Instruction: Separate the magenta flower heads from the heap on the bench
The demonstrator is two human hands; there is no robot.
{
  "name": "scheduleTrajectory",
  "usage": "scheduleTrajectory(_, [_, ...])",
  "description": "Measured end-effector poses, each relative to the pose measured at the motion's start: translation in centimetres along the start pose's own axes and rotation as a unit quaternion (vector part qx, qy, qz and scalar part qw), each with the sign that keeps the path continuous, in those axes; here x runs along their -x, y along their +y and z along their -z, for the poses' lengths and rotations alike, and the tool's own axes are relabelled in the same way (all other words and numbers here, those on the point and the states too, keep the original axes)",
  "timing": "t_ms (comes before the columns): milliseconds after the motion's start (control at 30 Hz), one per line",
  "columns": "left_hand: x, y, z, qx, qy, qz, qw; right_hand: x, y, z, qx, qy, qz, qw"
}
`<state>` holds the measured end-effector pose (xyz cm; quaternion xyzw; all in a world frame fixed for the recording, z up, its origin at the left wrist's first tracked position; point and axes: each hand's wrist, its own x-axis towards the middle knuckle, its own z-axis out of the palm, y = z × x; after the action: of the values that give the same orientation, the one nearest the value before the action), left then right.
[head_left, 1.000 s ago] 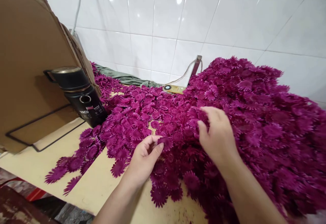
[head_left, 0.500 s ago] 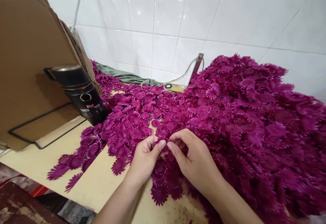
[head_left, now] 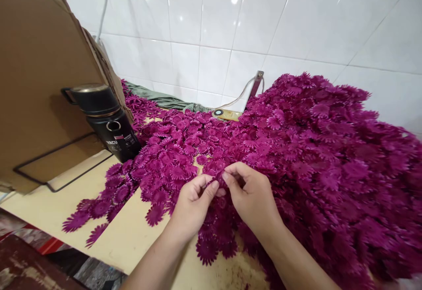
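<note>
Close together at the middle of the head view, both hands pinch one magenta fabric flower piece (head_left: 219, 178). My left hand (head_left: 195, 200) holds its left side between thumb and fingers. From the right, my right hand (head_left: 248, 189) grips the other side with thumb and forefinger. Most of the flower piece is covered by the fingers. Beneath and around the hands lie many loose magenta flower pieces (head_left: 171, 162) with toothed petals. A tall heap of the same flower pieces (head_left: 329, 158) rises to the right of my right hand.
A black vacuum bottle (head_left: 112, 123) stands at left before a cardboard sheet (head_left: 42, 74) and a black wire stand (head_left: 49, 186). Green cloth (head_left: 158, 98), a yellowish device (head_left: 227, 114) and a metal bracket (head_left: 255, 85) lie along the white tiled wall (head_left: 184, 66). The tabletop (head_left: 132, 237) is pale.
Both hands have shifted slightly right. The flower piece between the fingertips shows more plainly now, and the right fingers have risen a little. The camera view has moved slightly.
</note>
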<state>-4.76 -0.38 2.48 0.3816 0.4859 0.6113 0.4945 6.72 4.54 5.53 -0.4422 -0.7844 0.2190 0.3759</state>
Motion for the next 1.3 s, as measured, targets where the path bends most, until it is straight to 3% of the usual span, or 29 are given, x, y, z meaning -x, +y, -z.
scheduleTrajectory(67, [0.2, -0.1, 0.3, 0.025, 0.029, 0.0, 0.999, -1.0, 0.9, 1.4, 0.051, 0.095, 0.0, 0.994])
scheduleTrajectory(133, [0.4, -0.2, 0.9, 0.043, 0.058, 0.01, 0.997, -2.2, 2.4, 3.3, 0.09, 0.222, -0.03, 0.97])
scheduleTrajectory(167, [0.4, -0.3, 1.2, 0.045, 0.066, 0.017, 0.997, -2.7, 3.2, 4.2, 0.101, 0.257, -0.032, 0.961])
scheduleTrajectory(233, [0.4, -0.5, 1.6, 0.033, 0.066, 0.032, 0.997, -3.2, 4.1, 5.7, 0.179, 0.263, -0.003, 0.948])
scheduleTrajectory(333, [0.1, -0.5, 1.5, -0.003, 0.062, 0.029, 0.998, -2.3, 3.5, 6.1, 0.252, 0.22, 0.084, 0.939])
scheduleTrajectory(467, [0.0, -0.4, 0.8, -0.012, 0.06, 0.032, 0.998, 0.2, 0.6, 3.8, 0.205, 0.145, 0.144, 0.957])
scheduleTrajectory(567, [0.0, -0.4, 0.5, -0.012, 0.055, 0.035, 0.998, 1.6, -0.9, 1.7, 0.105, 0.006, 0.112, 0.988])
scheduleTrajectory(633, [0.1, -0.4, 0.4, -0.018, 0.058, 0.034, 0.998, 2.1, -1.2, 0.7, 0.054, -0.075, 0.074, 0.993])
scheduleTrajectory(767, [0.3, -0.2, 0.2, -0.004, 0.044, 0.035, 0.998, 2.0, -0.7, 0.1, -0.004, -0.124, 0.03, 0.992])
scheduleTrajectory(933, [0.6, 0.5, -0.3, -0.017, -0.011, 0.027, 0.999, 1.8, -0.3, 0.1, 0.027, -0.032, 0.023, 0.999])
scheduleTrajectory(1067, [0.8, 1.0, -0.5, -0.017, 0.023, 0.018, 0.999, 1.0, 0.0, 0.8, 0.079, 0.054, 0.053, 0.994])
scheduleTrajectory(1133, [0.9, 0.8, -0.1, -0.018, 0.045, 0.009, 0.999, -0.1, 0.9, 2.5, 0.12, 0.15, 0.051, 0.98])
scheduleTrajectory(1200, [1.0, 0.5, 0.7, -0.019, 0.065, 0.005, 0.998, -1.3, 2.2, 5.0, 0.16, 0.278, 0.008, 0.947])
scheduleTrajectory(1267, [0.9, 0.1, 1.3, -0.023, 0.071, 0.012, 0.997, -2.0, 3.6, 7.4, 0.186, 0.325, -0.026, 0.927])
scheduleTrajectory(1300, [0.9, 0.0, 1.5, -0.028, 0.068, 0.015, 0.997, -2.2, 4.1, 8.4, 0.217, 0.31, -0.018, 0.925])
